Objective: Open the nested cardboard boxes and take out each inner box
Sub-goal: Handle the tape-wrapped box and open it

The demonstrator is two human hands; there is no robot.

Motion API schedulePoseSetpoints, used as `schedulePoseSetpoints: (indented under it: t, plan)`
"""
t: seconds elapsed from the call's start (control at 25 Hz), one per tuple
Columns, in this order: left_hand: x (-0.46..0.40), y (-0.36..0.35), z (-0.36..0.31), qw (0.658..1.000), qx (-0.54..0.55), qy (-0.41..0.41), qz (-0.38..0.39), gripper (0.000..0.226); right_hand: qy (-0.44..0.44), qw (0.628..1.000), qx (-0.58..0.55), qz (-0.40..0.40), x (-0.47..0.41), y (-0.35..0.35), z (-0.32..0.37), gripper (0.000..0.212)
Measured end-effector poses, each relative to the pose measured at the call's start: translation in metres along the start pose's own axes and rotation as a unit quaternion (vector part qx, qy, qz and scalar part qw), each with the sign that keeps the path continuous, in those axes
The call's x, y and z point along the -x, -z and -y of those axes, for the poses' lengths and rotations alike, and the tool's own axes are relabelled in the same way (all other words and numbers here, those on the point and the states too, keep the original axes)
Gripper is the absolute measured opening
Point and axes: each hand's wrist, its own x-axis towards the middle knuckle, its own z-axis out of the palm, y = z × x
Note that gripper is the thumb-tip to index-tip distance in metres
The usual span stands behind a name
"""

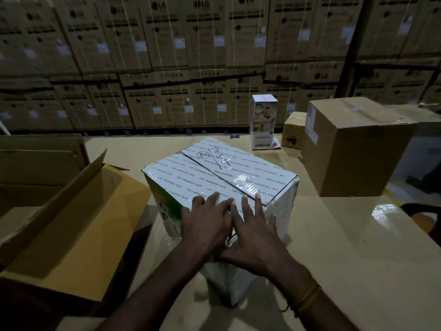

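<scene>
pressing spread fingers of left hand (205, 225) and right hand (255, 237) on white tape-wrapped cardboard box (214, 177); slick, stiff, likely hefty, grip near edge seam.

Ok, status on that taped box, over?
Both hands, left and right, flat on taped box, near edge. Box still sealed. Open brown carton alongside, nothing blocking.

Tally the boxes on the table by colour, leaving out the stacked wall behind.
Brown cardboard boxes: 3, namely open box, large shut box, small box
White boxes: 2, namely taped box, tall upright box
Total: 5
</scene>
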Motion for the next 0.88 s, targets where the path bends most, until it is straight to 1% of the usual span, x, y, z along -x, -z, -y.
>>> schedulePoseSetpoints:
  t: [0.04,0.12,0.16,0.2,0.32,0.4,0.48,0.52,0.6,0.64,0.68,0.76,0.88]
  plan:
    - [-0.003,0.000,0.007,1.000,-0.007,0.004,-0.003,0.044,-0.002,0.999,0.001,-0.032,0.002,-0.007,0.005,0.130]
    - [-0.008,0.000,0.025,1.000,0.012,-0.010,0.018,0.044,0.000,0.996,0.027,-0.091,0.004,-0.018,0.008,0.103]
    - [-0.009,0.000,0.034,0.998,0.039,-0.034,0.033,0.045,0.006,0.993,0.036,-0.112,0.006,-0.020,0.006,0.090]
    - [-0.008,-0.001,0.043,0.995,0.063,-0.067,0.040,0.046,0.013,0.992,0.039,-0.123,0.007,-0.021,0.002,0.082]
    - [0.000,0.000,0.060,0.983,0.089,-0.160,0.029,0.057,0.049,0.989,0.044,-0.135,0.016,-0.015,-0.010,0.074]
    - [0.008,-0.001,0.061,0.977,0.075,-0.198,0.032,0.059,0.063,0.988,0.046,-0.136,0.025,-0.004,-0.023,0.071]
    - [0.020,-0.005,0.053,0.976,0.029,-0.212,0.030,0.064,0.059,0.991,0.044,-0.108,0.035,0.012,-0.037,0.070]
    - [0.027,-0.008,0.045,0.978,0.011,-0.206,0.025,0.068,0.054,0.994,0.043,-0.081,0.039,0.020,-0.042,0.070]
    - [0.043,-0.011,0.022,0.985,0.003,-0.172,0.014,0.073,0.046,0.998,0.049,-0.004,0.044,0.038,-0.050,0.070]
    - [0.051,-0.011,0.009,0.988,0.007,-0.151,0.009,0.071,0.042,0.997,0.052,0.038,0.044,0.047,-0.053,0.070]
    - [0.060,-0.012,-0.004,0.991,0.014,-0.133,0.001,0.067,0.035,0.995,0.051,0.076,0.045,0.055,-0.056,0.071]
    - [0.075,-0.010,-0.029,0.991,0.046,-0.120,-0.025,0.061,0.015,0.992,0.023,0.125,0.048,0.072,-0.064,0.075]
    - [0.088,-0.006,-0.050,0.979,0.125,-0.154,-0.041,0.058,-0.047,0.988,-0.074,0.127,0.059,0.091,-0.075,0.077]
